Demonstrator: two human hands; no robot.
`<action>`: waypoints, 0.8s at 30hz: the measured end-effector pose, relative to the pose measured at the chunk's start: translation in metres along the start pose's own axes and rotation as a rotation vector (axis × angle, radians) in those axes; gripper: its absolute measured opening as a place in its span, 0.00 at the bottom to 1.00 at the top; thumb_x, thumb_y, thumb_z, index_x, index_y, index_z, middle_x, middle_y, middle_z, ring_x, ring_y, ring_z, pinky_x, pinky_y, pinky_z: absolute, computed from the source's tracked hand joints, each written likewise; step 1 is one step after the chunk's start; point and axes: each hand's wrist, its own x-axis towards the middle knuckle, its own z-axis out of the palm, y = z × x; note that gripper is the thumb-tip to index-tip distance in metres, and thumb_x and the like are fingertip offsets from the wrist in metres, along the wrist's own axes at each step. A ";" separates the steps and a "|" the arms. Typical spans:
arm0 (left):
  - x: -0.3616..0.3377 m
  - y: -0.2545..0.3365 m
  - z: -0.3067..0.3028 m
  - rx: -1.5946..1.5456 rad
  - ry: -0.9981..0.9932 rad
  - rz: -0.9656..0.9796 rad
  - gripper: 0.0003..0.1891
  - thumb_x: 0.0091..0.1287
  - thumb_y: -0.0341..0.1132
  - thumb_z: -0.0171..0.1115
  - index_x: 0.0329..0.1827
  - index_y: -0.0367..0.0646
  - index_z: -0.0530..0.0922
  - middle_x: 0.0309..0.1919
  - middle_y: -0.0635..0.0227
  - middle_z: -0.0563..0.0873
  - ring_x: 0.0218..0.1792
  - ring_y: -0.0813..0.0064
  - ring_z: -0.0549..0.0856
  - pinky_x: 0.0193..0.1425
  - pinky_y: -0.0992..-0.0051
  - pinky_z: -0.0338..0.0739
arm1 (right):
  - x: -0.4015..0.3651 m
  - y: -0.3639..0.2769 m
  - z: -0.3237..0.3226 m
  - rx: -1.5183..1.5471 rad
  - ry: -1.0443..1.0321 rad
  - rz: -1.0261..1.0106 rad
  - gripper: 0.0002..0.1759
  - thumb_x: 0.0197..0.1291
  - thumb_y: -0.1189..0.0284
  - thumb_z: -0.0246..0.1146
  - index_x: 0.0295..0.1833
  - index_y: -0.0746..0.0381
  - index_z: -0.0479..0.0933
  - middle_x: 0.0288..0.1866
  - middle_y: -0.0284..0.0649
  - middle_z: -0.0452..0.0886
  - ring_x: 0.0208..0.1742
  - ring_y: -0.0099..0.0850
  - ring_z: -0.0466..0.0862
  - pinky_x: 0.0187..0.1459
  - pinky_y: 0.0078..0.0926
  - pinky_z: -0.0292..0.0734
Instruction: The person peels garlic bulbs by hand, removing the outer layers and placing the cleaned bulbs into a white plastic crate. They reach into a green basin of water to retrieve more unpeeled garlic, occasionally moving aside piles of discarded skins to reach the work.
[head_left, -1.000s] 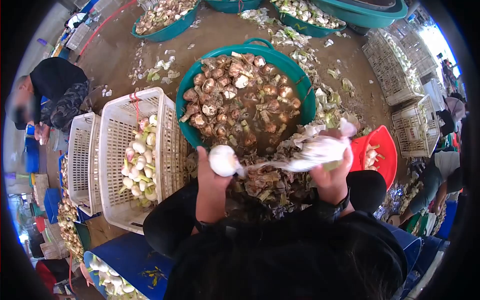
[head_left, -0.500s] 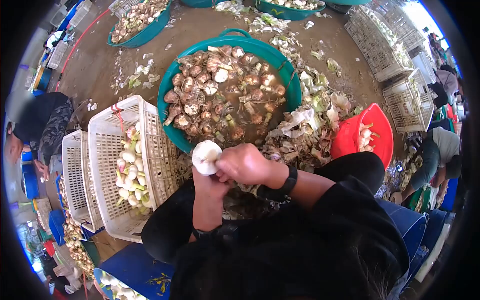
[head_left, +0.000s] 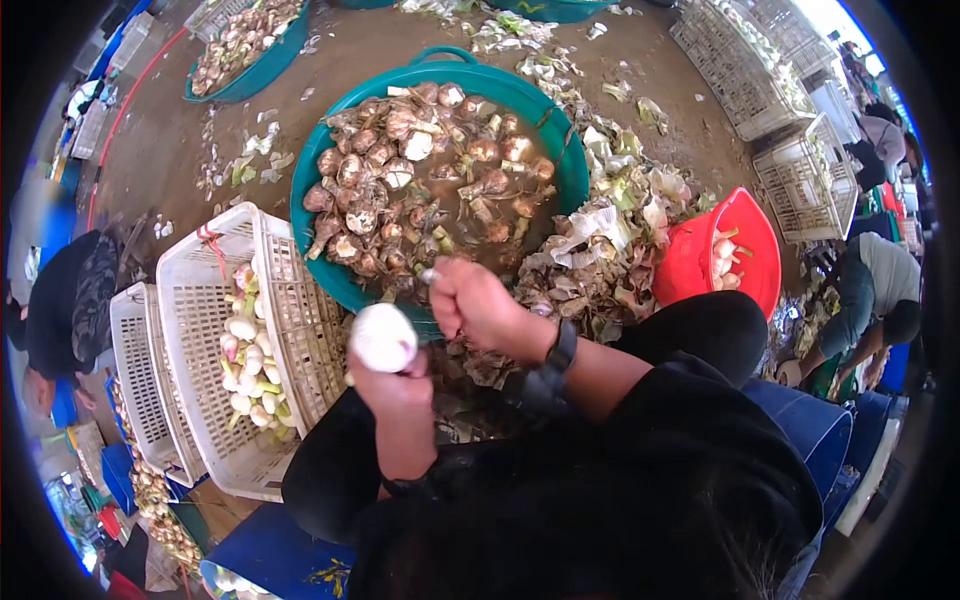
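Observation:
A peeled white garlic bulb (head_left: pixel 384 338) is gripped in my left hand (head_left: pixel 398 395), just left of the green tub's near edge. My right hand (head_left: pixel 482 305) is closed at the tub's near rim, apart from the bulb, with a small pale thing sticking out of its fingers that I cannot make out. In front, the green tub (head_left: pixel 572 165) holds muddy water and unpeeled brown bulbs (head_left: pixel 365 165). To the left, a white crate (head_left: pixel 215 440) has peeled bulbs (head_left: pixel 255 370) inside.
Peeled skins (head_left: pixel 610 235) are heaped right of the tub. A red basin (head_left: pixel 690 260) with a few bulbs stands beyond them. White crates (head_left: pixel 735 80) are stacked at the upper right. Co-workers bend at the far left (head_left: pixel 75 300) and far right (head_left: pixel 875 290).
My hands have separated: the left moved slightly left and down with the bulb, the right moved up toward the tub. The view has shifted a little.

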 end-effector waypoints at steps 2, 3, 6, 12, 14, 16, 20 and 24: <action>0.013 0.027 -0.029 -0.159 -0.085 0.129 0.16 0.62 0.49 0.46 0.37 0.46 0.73 0.17 0.72 0.71 0.10 0.80 0.65 0.11 0.81 0.56 | 0.010 -0.011 -0.022 -0.006 0.134 0.092 0.14 0.64 0.66 0.48 0.28 0.62 0.66 0.23 0.38 0.73 0.21 0.27 0.74 0.22 0.24 0.71; 0.008 0.048 -0.027 -0.299 -0.018 0.209 0.18 0.63 0.52 0.46 0.35 0.46 0.72 0.17 0.72 0.71 0.12 0.80 0.66 0.13 0.81 0.60 | 0.019 -0.019 -0.030 -0.183 0.250 0.043 0.12 0.63 0.67 0.49 0.32 0.63 0.69 0.27 0.39 0.75 0.24 0.27 0.75 0.25 0.23 0.72; -0.006 0.080 -0.012 -0.536 0.153 0.502 0.23 0.62 0.57 0.45 0.29 0.45 0.69 0.19 0.71 0.71 0.20 0.80 0.71 0.22 0.80 0.68 | 0.072 -0.023 -0.085 -0.862 0.363 -0.067 0.18 0.56 0.66 0.59 0.47 0.69 0.72 0.40 0.45 0.79 0.37 0.34 0.79 0.38 0.29 0.74; 0.036 0.017 -0.006 0.004 0.128 0.169 0.04 0.61 0.33 0.54 0.29 0.47 0.70 0.20 0.73 0.74 0.20 0.81 0.73 0.22 0.83 0.68 | 0.201 0.108 -0.231 -1.982 -0.493 -0.496 0.14 0.45 0.68 0.56 0.37 0.62 0.80 0.38 0.50 0.78 0.40 0.45 0.78 0.48 0.41 0.70; 0.046 -0.007 -0.008 0.122 0.161 0.199 0.07 0.63 0.37 0.56 0.39 0.47 0.70 0.28 0.75 0.74 0.25 0.83 0.74 0.24 0.83 0.70 | 0.129 0.046 -0.114 -2.233 -0.387 -0.271 0.10 0.49 0.70 0.58 0.35 0.63 0.80 0.37 0.44 0.81 0.40 0.40 0.80 0.47 0.42 0.71; 0.077 -0.044 -0.027 0.548 0.237 0.248 0.20 0.61 0.43 0.59 0.51 0.40 0.70 0.37 0.67 0.76 0.36 0.80 0.75 0.39 0.80 0.70 | 0.118 0.047 -0.091 -1.087 0.226 0.016 0.10 0.53 0.71 0.58 0.36 0.66 0.78 0.36 0.44 0.80 0.40 0.40 0.79 0.46 0.40 0.72; 0.030 -0.039 0.021 0.239 -0.034 0.061 0.30 0.61 0.49 0.58 0.60 0.38 0.64 0.45 0.60 0.77 0.41 0.80 0.77 0.35 0.80 0.73 | 0.061 0.012 -0.028 -1.112 0.289 -0.614 0.08 0.57 0.73 0.55 0.36 0.68 0.75 0.30 0.46 0.77 0.34 0.42 0.78 0.38 0.36 0.73; 0.041 -0.029 0.010 0.321 -0.148 0.410 0.26 0.60 0.49 0.60 0.53 0.40 0.69 0.34 0.66 0.80 0.29 0.83 0.79 0.23 0.84 0.71 | 0.007 -0.027 -0.011 -1.589 -0.269 -0.727 0.08 0.55 0.73 0.55 0.28 0.67 0.72 0.23 0.47 0.73 0.28 0.46 0.75 0.32 0.39 0.71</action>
